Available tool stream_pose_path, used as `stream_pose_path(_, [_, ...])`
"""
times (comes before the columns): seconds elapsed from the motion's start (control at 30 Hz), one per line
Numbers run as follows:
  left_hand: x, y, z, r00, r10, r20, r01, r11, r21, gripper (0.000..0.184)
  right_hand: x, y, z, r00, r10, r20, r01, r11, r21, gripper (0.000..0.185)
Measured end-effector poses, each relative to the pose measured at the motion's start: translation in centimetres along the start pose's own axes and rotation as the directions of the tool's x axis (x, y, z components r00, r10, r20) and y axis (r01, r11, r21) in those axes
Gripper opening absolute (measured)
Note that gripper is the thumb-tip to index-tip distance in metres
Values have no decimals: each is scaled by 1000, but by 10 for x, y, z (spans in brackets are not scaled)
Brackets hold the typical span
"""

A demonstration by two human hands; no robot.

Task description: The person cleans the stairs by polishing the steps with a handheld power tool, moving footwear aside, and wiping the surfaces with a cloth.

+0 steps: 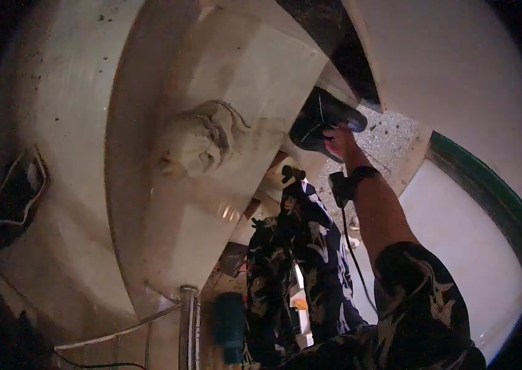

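Observation:
My right hand (337, 142) reaches out from the lower right, with its fingers closed on the edge of a dark, smooth container-like object (318, 123). Its exact kind cannot be made out in the dim light. A black strap with a small box-shaped device (340, 187) sits at my right wrist, and a thin cable hangs from it. Left of the dark object, a pale, lumpy, crumpled mass (202, 142) rests on a broad pale surface (236, 74). My left hand does not show.
Speckled flooring (387, 139) shows beyond my hand. At right is a white panel (464, 240) with a dark green edge (483, 191). My patterned trouser legs (310, 259) fill the lower middle. A metal post (189, 327) and a dark teal object (229, 320) stand at lower left.

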State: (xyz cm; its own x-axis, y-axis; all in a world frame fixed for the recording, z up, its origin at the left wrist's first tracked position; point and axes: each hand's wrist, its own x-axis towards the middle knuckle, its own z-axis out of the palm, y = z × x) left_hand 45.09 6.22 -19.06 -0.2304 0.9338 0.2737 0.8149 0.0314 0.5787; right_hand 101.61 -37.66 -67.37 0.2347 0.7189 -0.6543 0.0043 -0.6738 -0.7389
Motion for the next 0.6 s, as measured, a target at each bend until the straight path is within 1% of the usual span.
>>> stream_pose_path(0.03, [-1,-2,1,1000,-2,14,2,1000,-9,28,-8,-30,3,946,323,-19,-306,913,268,40])
stream_pose_path(0.07, [0,-4,-3,1000,-4,21,5,1000,-19,28,-18,-74,10,791,611,-36,-495,673,550,33])
stream_pose_path(0.1, [0,-4,-7,999,-11,32,12,1000,-28,28,-38,-61,1,884,467,-7,-378,725,575,34])
stream_pose_path(0.13, [1,-5,-11,999,-21,40,23,999,-45,27,-54,-70,-6,938,347,14,-328,873,361,36])
stream_pose_path(0.17, [2,-5,-17,998,-39,52,43,996,-76,27,-77,-90,-14,992,92,81,-68,963,-260,38])
stream_pose_path(0.2, [1,-2,-21,994,-72,76,82,987,-136,27,-107,-125,-16,980,-72,184,183,685,-705,41])
stream_pose_path(0.23, [-3,2,-24,983,-133,124,160,958,-238,27,-133,-164,-18,955,-101,280,296,421,-858,43])
stream_pose_path(0.27, [-7,7,-26,960,-203,191,259,903,-343,27,-161,-211,-7,940,-265,217,308,382,-871,40])
stream_pose_path(0.3, [-7,6,-28,952,-217,214,286,879,-382,27,-181,-271,9,995,-76,63,98,702,-706,36])
stream_pose_path(0.33, [-6,7,-29,952,-215,216,287,871,-399,27,-192,-300,15,999,49,23,-39,951,-308,32])
stream_pose_path(0.37, [0,-11,-29,997,-60,47,71,957,-280,34,-202,-324,19,985,173,-16,-168,972,164,28])
stream_pose_path(0.4, [5,-28,-28,987,98,-124,-110,989,-94,41,-215,-382,35,977,206,53,-212,918,334,28])
stream_pose_path(0.43, [0,-22,-30,986,16,-168,-18,1000,-10,45,-228,-438,52,964,238,122,-267,832,487,27])
stream_pose_path(0.5, [-2,-22,-32,973,122,-194,-140,986,-84,45,-244,-525,89,948,185,260,-310,731,608,23])
stream_pose_path(0.53, [-4,-11,-40,967,146,-209,-153,988,-18,45,-245,-554,110,951,159,265,-291,749,595,23])
stream_pose_path(0.57, [2,1,-38,963,168,-212,-160,986,55,44,-232,-585,129,959,79,271,-233,765,600,20])
stream_pose_path(0.6, [2,8,-44,958,161,-238,-153,987,50,44,-223,-607,149,961,18,277,-188,777,601,21])
